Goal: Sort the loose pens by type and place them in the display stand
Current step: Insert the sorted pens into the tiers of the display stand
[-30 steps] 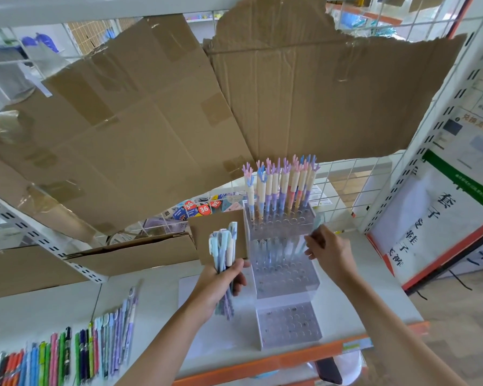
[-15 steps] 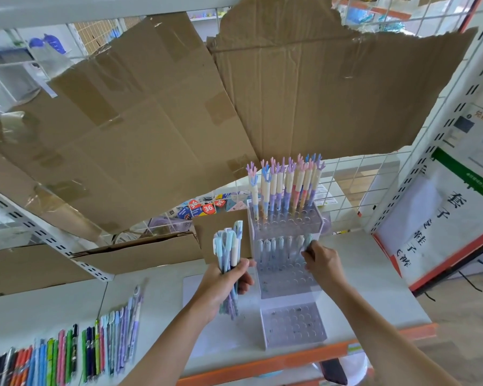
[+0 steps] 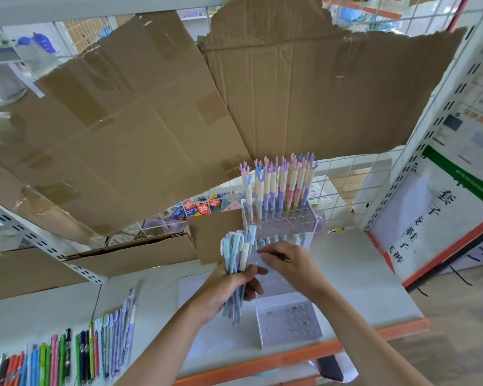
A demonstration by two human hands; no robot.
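Head view. Left hand [image 3: 226,285] wrapped round a bundle of pastel pens [image 3: 238,267], caps up, tips hanging below the fist. Right hand [image 3: 286,263] reaching left to the bundle's upper part, fingers [image 3: 264,253] extended and lightly bent toward the caps; pinching one or only touching, cannot tell.

Risks, as judged: loose hold on so many pens, so drawing one out could drag neighbours free and spill them onto the shelf [image 3: 374,277]. Clear display stand [image 3: 283,274] just beside both hands; a knock from a wrist could tip it or rattle the antler-topped pens [image 3: 279,188] in its far tier. Holes small, so a pen easily missed or left leaning.

Stand: transparent, stepped, three tiers. Far tier filled, middle tier partly filled with pale caps, near tier [image 3: 287,323] bare of pens. More loose pens [image 3: 67,355] in a row at near left, mixed colours, well apart from the stand.
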